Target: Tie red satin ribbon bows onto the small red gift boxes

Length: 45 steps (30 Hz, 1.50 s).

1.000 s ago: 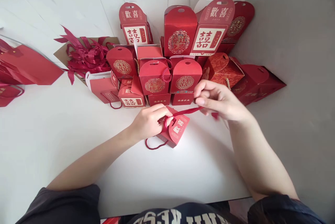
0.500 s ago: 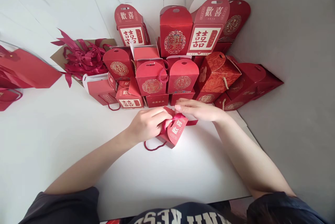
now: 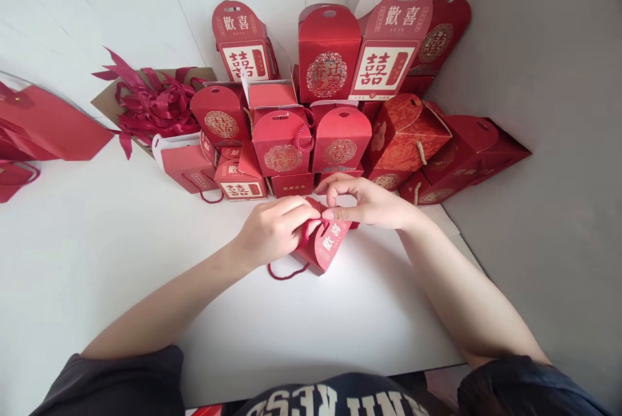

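A small red gift box [image 3: 318, 259] with white characters on its flap sits tilted on the white table in front of me. Dark red ribbon [image 3: 304, 234] passes through the top of the box. My left hand [image 3: 276, 228] is closed on the ribbon above the box's left side. On the other side, my right hand [image 3: 367, 205] has its thumb and curled index finger at the ribbon near the top of the flap, partly hiding it. A dark red cord handle [image 3: 287, 275] loops out onto the table at the box's lower left.
Stacked red gift boxes [image 3: 335, 56] stand against the tiled wall behind my hands. A cardboard container [image 3: 104, 104] at back left holds tangled dark red ribbons [image 3: 158, 102]. More red bags or boxes [image 3: 58, 127] lie far left. A grey wall [image 3: 549, 208] rises at right.
My right hand's fingers have curled from stretched out, and its thumb has come to the ribbon beside my left hand. The ribbon loop over the flap looks smaller. The box stays put.
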{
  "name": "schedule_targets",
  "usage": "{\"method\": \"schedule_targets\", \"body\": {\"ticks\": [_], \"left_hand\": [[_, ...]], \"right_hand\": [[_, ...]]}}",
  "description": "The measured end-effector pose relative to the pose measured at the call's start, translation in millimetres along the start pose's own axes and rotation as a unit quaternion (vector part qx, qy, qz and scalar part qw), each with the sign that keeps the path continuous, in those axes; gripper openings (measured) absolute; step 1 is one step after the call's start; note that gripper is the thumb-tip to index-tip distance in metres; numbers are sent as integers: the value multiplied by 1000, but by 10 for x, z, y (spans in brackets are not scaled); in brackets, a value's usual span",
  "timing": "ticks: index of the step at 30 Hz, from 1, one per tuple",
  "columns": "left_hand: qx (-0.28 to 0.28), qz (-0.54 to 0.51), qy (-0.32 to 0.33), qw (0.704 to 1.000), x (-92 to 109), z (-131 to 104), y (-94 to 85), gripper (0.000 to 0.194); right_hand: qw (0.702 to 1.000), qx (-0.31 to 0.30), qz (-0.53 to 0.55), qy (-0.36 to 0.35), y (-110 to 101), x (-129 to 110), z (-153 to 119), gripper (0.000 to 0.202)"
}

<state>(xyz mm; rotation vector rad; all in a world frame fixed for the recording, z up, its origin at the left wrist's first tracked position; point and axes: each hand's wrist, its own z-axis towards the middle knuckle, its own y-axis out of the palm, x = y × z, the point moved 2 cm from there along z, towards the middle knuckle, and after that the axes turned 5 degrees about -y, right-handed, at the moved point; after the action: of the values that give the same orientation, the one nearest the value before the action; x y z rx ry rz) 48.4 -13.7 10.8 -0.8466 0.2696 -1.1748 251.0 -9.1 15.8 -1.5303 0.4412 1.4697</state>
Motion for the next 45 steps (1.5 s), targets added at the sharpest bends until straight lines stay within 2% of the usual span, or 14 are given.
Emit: {"method": "schedule_targets", "body": {"ticks": [2,4,8,11,15,18,21,23,25,29,33,35,41,45], "left_hand": [[-3,4,2,1000,4,3,-2,10],[-5,7,3,1000,9,6,-5,9],[-10,10,-4,1000,35,12,-15,8],[-30,19,-30,999,70,21,-42,8],[-122,2,-131,984,95,60,-173,11],[-225,-78,-250,938,82,102,-326,22],[-271,-150,-327,893,84,143,-437,25],[-276,-167,-351,879,98,153,-440,20],[-271,-158,-359,879,114,140,-388,19],[-241,-111,-334,905,126,92,-253,15],[-208,-113,-322,917,109,104,-243,20],[-224,-140,-329,907,104,120,-263,22],[-281,-227,-387,848,70,98,-276,24],[-280,-222,-379,854,50,82,-266,20]], "right_hand": [[998,39,-55,-14,9,-70,-20,23],[996,51,-70,7,31,-136,-47,25],[992,-2,-21,124,85,-189,-93,30],[988,-27,17,154,105,-180,-91,32],[986,-32,72,146,123,-130,-68,30],[985,-36,81,147,127,-98,-62,27],[986,-37,71,149,122,-90,-61,27],[985,-39,66,153,119,-90,-61,27],[985,-42,63,155,119,-90,-63,28],[985,-51,58,153,113,-92,-65,31],[984,-67,66,152,93,-100,-60,32],[983,-76,74,152,83,-98,-57,32],[982,-90,86,142,70,-74,-55,31],[982,-90,88,144,67,-68,-56,31]]}}
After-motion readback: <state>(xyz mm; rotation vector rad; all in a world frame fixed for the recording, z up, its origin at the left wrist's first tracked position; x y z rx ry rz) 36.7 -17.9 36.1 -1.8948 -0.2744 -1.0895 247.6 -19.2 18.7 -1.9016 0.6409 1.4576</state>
